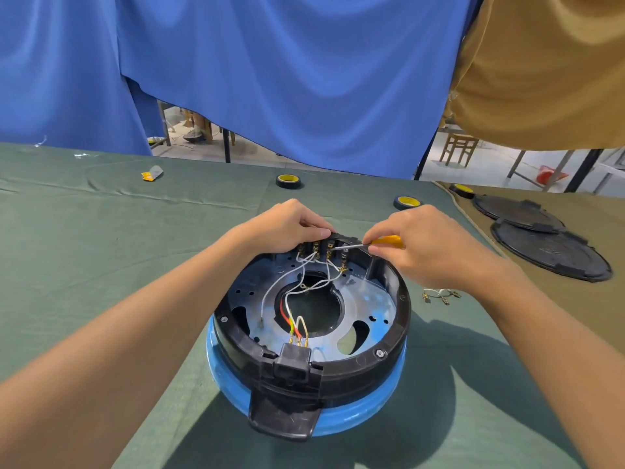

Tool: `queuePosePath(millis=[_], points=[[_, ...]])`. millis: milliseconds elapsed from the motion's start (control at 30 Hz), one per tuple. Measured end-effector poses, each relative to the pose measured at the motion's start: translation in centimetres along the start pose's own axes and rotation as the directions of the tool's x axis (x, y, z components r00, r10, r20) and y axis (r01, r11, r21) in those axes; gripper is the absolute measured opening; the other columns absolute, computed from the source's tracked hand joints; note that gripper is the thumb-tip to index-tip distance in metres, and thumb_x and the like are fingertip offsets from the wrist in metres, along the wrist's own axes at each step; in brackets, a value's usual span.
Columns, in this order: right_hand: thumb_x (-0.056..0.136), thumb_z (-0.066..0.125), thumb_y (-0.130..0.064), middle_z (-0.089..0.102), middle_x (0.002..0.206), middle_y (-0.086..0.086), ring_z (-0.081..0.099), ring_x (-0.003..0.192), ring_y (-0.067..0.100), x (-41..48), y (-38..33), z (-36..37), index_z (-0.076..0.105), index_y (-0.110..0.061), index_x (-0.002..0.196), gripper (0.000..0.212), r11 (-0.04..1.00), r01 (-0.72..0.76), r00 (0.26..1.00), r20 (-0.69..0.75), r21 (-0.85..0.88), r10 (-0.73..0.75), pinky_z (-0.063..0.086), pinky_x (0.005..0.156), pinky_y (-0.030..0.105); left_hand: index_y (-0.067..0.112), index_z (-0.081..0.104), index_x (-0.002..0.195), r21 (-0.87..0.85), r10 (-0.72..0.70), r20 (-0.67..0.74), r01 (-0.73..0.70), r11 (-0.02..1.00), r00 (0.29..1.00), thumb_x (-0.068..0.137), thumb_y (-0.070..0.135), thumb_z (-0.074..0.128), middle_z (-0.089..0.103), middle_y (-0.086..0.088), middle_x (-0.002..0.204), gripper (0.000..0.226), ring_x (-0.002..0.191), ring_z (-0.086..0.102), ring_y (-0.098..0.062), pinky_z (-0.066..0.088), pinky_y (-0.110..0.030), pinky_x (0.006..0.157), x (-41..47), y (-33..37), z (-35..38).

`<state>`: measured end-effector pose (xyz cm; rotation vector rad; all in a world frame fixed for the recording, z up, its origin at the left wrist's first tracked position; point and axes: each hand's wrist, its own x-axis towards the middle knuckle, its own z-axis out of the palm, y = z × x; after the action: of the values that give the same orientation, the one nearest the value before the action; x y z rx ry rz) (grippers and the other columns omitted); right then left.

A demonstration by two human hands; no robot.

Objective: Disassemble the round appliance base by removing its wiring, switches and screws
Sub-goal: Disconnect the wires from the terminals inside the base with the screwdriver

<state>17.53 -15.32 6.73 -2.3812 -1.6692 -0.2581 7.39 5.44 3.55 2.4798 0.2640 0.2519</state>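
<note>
The round appliance base (395, 319), black rim over a blue body, lies upside down on the green cloth. White wires (270, 292) run from the switch block (324, 247) at its far rim to a black plug socket (294, 358) at the near rim, where red and yellow leads end. My left hand (287, 228) grips the far rim and the switch block. My right hand (416, 245) holds a yellow-handled screwdriver (385, 241), its metal tip touching a terminal on the switch block.
Loose wire pieces with brass terminals (439, 295) lie right of the base. Two black round covers (548, 252) sit on the tan cloth at right. Three tape rolls (288, 181) and a small yellow-grey item (152, 173) lie farther back. Blue curtains hang behind.
</note>
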Motion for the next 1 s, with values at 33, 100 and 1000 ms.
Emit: queuePosePath(millis=[33,100,1000], points=[[0.093,0.058,-0.035,0.059,0.084,-0.015,0.057,0.084,0.014,0.1,-0.1,-0.2,0.071,-0.037,0.104,0.017,0.999,0.019,1.000,0.001,-0.035,-0.019,0.051,0.068,0.035,0.024,0.072,0.117,0.001,-0.001,-0.002,0.001,1.000,1.000,0.097,0.026,0.058,0.071,0.006,0.116,0.024,0.103,0.064,-0.011,0.048,-0.036,0.100,0.0,0.0,0.0],[0.093,0.058,-0.032,0.050,0.081,-0.019,0.051,0.082,0.010,0.5,-0.3,-0.5,0.071,-0.038,0.105,0.018,0.993,0.052,0.999,0.014,-0.106,-0.051,0.046,0.064,0.032,0.024,0.072,0.117,0.005,-0.005,-0.002,0.005,1.000,1.000,0.097,0.026,0.058,0.071,0.006,0.116,0.025,0.102,0.065,-0.012,0.049,-0.036,0.098,0.1,0.0,0.1],[0.091,0.065,-0.030,0.066,0.067,-0.019,0.056,0.067,-0.012,3.7,1.9,-2.2,0.075,-0.037,0.092,0.012,0.989,-0.034,0.971,0.239,0.145,-0.001,0.036,0.053,0.006,0.022,0.069,0.122,0.025,-0.034,-0.002,0.035,0.999,0.999,0.097,0.027,0.057,0.068,0.004,0.122,0.028,0.100,0.063,-0.011,0.045,-0.023,0.086,0.0,0.4,0.3]])
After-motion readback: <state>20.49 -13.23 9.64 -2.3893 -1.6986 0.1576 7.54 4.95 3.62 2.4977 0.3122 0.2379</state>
